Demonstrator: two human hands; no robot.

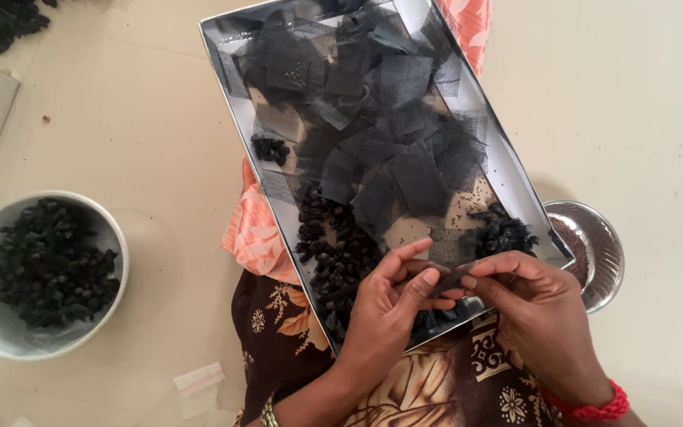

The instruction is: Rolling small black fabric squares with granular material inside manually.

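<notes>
Black net square (446, 278) pinched between left hand (386, 304), right hand (533, 310) over tray (507, 170)

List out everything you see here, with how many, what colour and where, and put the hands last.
tray: one, silvery, on the lap, centre
mesh squares: many, black, in the tray
black bundles: piles, in the tray's near end
bowl: one, grey, left floor, full of black bundles
steel bowl: one, right of tray
small plastic bag: one, clear, floor
left hand: pinching a dark piece
right hand: pinching the same piece, red bangle
</notes>
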